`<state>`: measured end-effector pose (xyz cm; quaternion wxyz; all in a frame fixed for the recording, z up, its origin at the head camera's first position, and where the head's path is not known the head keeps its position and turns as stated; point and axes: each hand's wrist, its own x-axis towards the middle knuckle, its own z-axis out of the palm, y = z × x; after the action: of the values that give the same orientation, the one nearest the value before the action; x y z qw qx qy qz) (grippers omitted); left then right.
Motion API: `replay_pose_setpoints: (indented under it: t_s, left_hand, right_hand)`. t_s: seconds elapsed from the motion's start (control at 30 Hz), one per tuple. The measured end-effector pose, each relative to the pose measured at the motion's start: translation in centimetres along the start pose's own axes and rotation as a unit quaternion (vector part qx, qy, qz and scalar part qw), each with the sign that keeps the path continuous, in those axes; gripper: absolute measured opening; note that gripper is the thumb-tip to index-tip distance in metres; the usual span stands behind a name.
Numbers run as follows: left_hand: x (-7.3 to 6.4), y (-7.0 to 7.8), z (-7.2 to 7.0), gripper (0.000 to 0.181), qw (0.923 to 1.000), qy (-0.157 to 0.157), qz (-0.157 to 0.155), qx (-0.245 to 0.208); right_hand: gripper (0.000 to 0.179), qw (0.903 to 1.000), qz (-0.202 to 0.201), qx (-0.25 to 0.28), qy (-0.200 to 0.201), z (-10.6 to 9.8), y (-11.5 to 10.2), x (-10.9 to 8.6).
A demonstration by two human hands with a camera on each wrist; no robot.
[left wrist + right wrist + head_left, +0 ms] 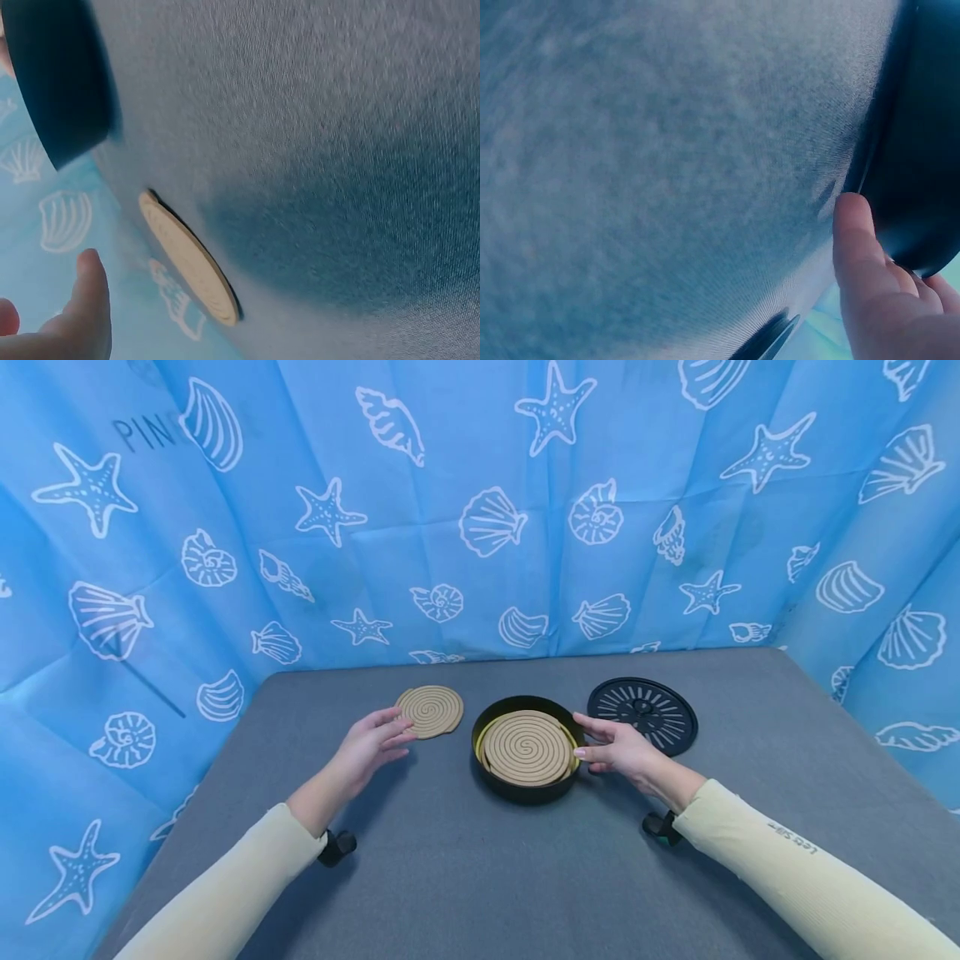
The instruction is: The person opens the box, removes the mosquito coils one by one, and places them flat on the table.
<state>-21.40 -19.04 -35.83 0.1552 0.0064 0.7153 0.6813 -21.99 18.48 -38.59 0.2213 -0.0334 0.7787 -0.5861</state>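
Note:
A round black tin (529, 794) with a yellow inner edge stands at mid-table. In it lies a tan mosquito coil (527, 747), with another coil's edge showing beneath. My right hand (621, 749) is at the tin's right side, its extended fingertips against the rim and wall; the right wrist view shows a finger (855, 225) along the dark wall. My left hand (367, 747) hovers with loosely extended fingers, holding nothing. Just beyond its fingertips another mosquito coil (431, 712) lies flat on the table; the left wrist view shows this coil (187, 259) edge-on.
Behind my right hand lies a black slotted lid (645, 714). The grey cloth-covered table (480, 877) reaches back to a blue curtain (450, 510) printed with white shells and starfish, which hangs along the back and sides.

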Motion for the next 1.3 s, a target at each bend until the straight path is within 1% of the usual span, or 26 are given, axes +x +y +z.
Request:
replay_pose_setpoints:
  t_s: [0.2,0.4,0.57,0.8,0.97,1.1,1.3]
  left_hand:
    - [-0.6,0.0,0.9,0.055,0.9998,-0.014,0.011,0.005]
    - [-1.2,-0.3,1.8,0.053,0.9995,-0.027,0.013,0.008]
    - [-1.4,-0.5,2.5,0.051,0.9987,-0.045,0.024,0.008]
    - [-1.7,-0.3,3.3,0.051,0.9985,-0.046,0.029,0.007]
    - [-1.9,-0.2,3.8,0.051,0.9978,-0.058,0.030,0.009]
    - [-1.9,-0.2,4.2,0.051,0.9974,-0.066,0.028,0.010]
    - [-1.7,-0.2,5.1,0.050,0.9974,-0.066,0.025,0.012]
  right_hand:
    - [0.067,1.0000,0.000,-0.004,0.001,0.0,0.0,0.1]
    - [0.067,1.0000,-0.001,-0.007,0.002,0.1,0.0,0.1]
    - [0.068,0.9999,-0.006,-0.011,0.001,0.1,0.1,0.1]
    - [0.068,1.0000,-0.001,-0.007,0.004,0.1,0.1,0.3]
    - [0.068,0.9999,-0.006,-0.009,0.002,0.1,0.1,0.3]
    - [0.068,0.9999,-0.009,-0.010,0.000,0.0,0.1,0.2]
    - [0.068,1.0000,-0.005,-0.008,0.001,-0.1,0.2,0.2]
